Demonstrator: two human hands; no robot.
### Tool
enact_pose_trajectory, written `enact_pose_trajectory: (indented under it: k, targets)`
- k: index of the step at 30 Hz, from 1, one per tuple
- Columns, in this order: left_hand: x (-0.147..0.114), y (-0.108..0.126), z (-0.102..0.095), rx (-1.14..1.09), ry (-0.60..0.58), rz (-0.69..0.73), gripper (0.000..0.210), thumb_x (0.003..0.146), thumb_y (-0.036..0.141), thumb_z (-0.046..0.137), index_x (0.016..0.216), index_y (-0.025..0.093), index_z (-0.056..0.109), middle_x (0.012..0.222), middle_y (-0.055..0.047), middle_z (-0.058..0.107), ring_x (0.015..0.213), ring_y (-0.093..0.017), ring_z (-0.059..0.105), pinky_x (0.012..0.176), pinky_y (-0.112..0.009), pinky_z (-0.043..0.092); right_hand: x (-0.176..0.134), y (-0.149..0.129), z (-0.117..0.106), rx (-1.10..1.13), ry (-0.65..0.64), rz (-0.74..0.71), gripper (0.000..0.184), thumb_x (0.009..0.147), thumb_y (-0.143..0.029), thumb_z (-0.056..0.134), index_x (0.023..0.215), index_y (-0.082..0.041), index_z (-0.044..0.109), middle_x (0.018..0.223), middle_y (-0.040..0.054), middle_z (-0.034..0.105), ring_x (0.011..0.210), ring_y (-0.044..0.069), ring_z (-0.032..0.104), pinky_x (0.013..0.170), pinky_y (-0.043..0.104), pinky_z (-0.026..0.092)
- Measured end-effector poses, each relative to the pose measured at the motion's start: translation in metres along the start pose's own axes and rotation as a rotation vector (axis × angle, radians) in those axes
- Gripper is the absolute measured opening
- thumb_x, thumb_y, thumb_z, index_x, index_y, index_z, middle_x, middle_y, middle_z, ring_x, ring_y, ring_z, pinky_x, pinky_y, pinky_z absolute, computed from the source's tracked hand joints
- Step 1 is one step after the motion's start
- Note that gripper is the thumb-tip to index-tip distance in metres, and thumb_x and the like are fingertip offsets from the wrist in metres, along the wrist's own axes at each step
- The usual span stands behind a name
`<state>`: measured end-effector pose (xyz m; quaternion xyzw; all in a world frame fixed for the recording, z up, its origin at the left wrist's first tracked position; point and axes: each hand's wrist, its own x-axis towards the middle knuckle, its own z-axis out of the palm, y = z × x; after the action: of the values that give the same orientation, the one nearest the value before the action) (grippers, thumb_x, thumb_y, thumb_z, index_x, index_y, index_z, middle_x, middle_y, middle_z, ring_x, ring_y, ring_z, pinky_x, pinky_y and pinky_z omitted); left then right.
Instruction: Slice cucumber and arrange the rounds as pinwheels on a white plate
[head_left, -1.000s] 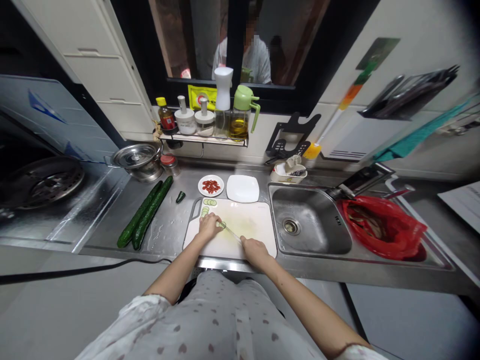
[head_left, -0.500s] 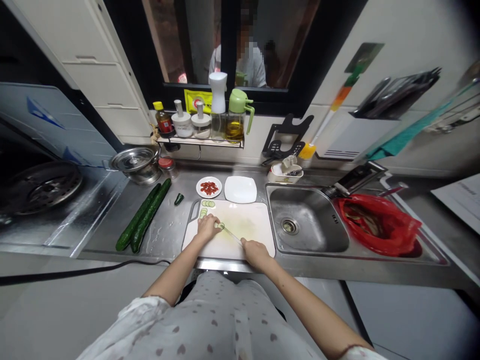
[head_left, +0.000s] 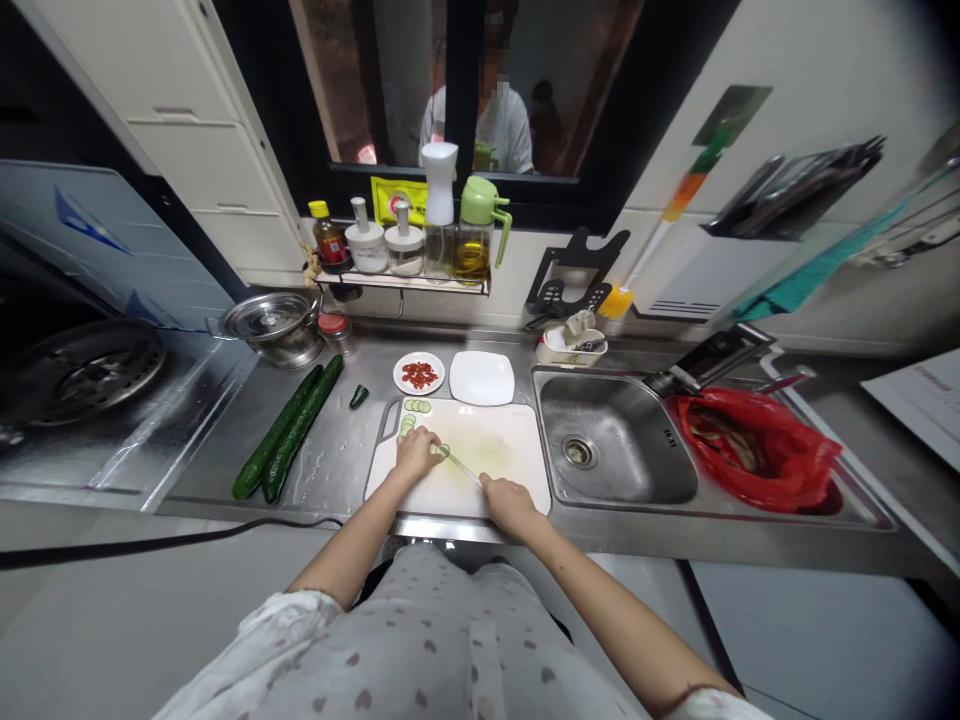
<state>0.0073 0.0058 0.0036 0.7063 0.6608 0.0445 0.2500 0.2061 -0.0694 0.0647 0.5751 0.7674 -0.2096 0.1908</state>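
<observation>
On the white cutting board (head_left: 517, 430) my left hand (head_left: 417, 453) is closed round a cucumber slice or short piece (head_left: 443, 451), mostly hidden by the fingers. My right hand (head_left: 512, 500) grips the handle of a knife (head_left: 466, 471), whose blade reaches left to the cucumber. Several thin cucumber slices (head_left: 417, 406) lie at the board's upper left corner. Behind the board stand a small white plate with chopped red pieces (head_left: 418, 376) and a bare white square plate (head_left: 481, 378). A cucumber end (head_left: 359, 397) lies on the counter left of the board.
Two whole cucumbers (head_left: 300, 430) lie on the counter at left, near a steel pot (head_left: 277, 335) and a red-lidded jar (head_left: 334, 332). Right of the board is a sink (head_left: 615, 440), then a red plastic bag (head_left: 757, 450). Bottles stand on a rack (head_left: 405, 282) under the window.
Almost nothing differs. The knife and the cucumber piece have shifted very slightly, and both hands keep their places; the view has moved a touch.
</observation>
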Motion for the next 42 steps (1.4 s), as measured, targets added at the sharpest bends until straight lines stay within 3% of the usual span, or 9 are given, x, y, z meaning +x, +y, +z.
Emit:
enact_pose_trajectory:
  k: [24,38,42]
  targets:
    - [0.000,0.002,-0.001,0.003,-0.008,-0.011,0.025,0.073,0.037,0.068,0.095,0.026,0.066,0.110,-0.004,0.061,0.111,-0.026,0.050,0.093,-0.038,0.031,0.014,0.016,-0.012,-0.147,0.036,-0.076,0.036,0.086,-0.007,0.038,0.118,-0.016,0.052,0.099,0.0150,0.069,0.098,0.022,0.065,0.079,0.032,0.047]
    - [-0.001,0.003,0.001,0.018,-0.001,-0.026,0.027,0.072,0.037,0.066,0.096,0.026,0.066,0.111,-0.005,0.060,0.110,-0.025,0.050,0.091,-0.038,0.031,-0.004,0.030,-0.002,-0.103,0.038,-0.054,0.029,0.091,-0.017,0.036,0.114,-0.017,0.054,0.097,0.0153,0.069,0.094,0.024,0.066,0.075,0.032,0.045]
    - [-0.005,0.006,0.001,0.042,0.004,-0.042,0.033,0.073,0.038,0.064,0.104,0.026,0.064,0.114,-0.005,0.059,0.111,-0.026,0.049,0.091,-0.038,0.030,-0.014,0.039,-0.005,-0.053,0.009,-0.025,0.027,0.092,-0.022,0.036,0.111,-0.018,0.055,0.099,0.0154,0.068,0.095,0.024,0.064,0.075,0.031,0.042]
